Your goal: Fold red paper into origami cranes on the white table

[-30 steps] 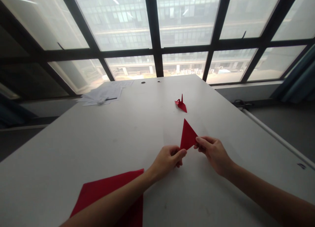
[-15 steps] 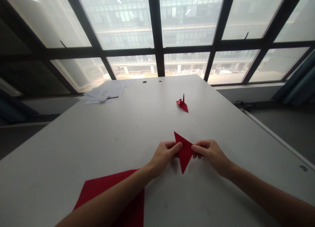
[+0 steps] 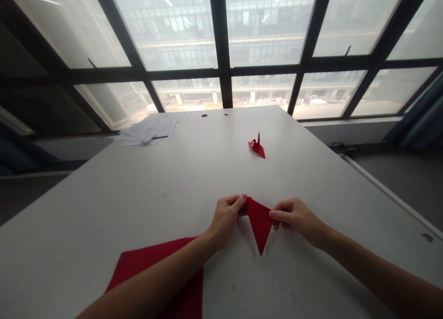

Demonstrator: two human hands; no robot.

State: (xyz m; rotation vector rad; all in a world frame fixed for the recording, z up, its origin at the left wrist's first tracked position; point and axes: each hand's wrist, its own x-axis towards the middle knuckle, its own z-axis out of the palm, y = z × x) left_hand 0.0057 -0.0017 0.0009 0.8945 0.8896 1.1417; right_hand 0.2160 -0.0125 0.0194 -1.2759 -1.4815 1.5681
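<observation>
A folded red paper (image 3: 259,221) hangs between my two hands, one point facing down toward me. My left hand (image 3: 226,217) pinches its upper left corner between thumb and fingers. At the right corner, my right hand (image 3: 294,216) grips the paper with thumb on top. Both hands are just above the white table (image 3: 194,176). Under my left forearm lies a larger red sheet (image 3: 155,263), partly covered by the arm. Farther off stands a red origami crane (image 3: 257,148).
White papers (image 3: 152,127) with a dark pen (image 3: 160,137) on them lie at the table's far left. Large windows with dark frames (image 3: 224,47) rise behind the table. A dark cable (image 3: 344,148) is beyond the right edge.
My left thumb has moved from the middle of the folded paper to its upper left corner. The paper has shifted slightly toward me, its lower point now closer.
</observation>
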